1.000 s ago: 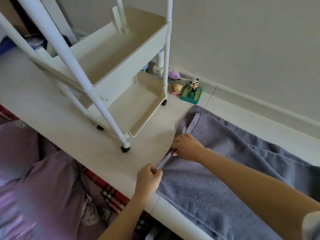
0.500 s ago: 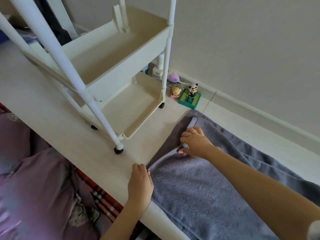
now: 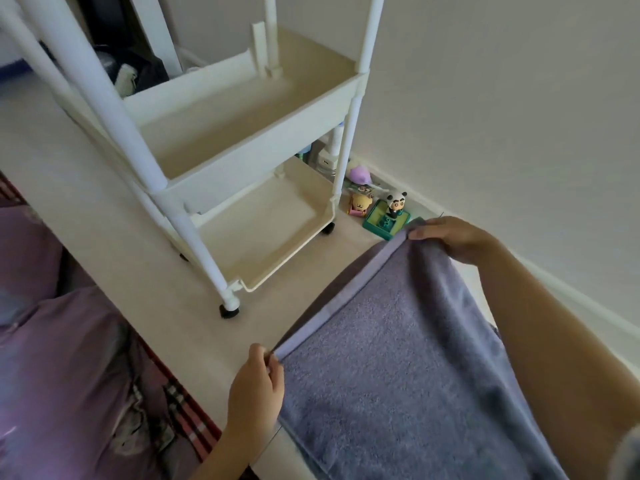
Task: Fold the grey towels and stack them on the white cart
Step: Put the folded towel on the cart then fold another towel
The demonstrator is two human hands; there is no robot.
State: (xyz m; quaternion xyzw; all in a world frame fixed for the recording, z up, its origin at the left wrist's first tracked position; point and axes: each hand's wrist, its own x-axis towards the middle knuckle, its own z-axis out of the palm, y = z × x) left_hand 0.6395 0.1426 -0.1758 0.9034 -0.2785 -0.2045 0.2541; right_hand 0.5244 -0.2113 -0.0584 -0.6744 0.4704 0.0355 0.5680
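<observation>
While fingers (image 3: pixel 268 363) pinch, towel (image 3: pixel 391 368) hem between

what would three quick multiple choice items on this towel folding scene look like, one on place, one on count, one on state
1. The panda figure stands: A in the cart; B on the floor by the wall; C on the towel.
2. Cart trays visible: A one; B two; C four.
3. The towel's hemmed edge is: A lying flat; B pulled taut between both hands; C rolled up.

B: it stands on a green base beside the cart.
B: an upper and a lower tray show.
B: left hand and right hand each pinch a corner.
</observation>
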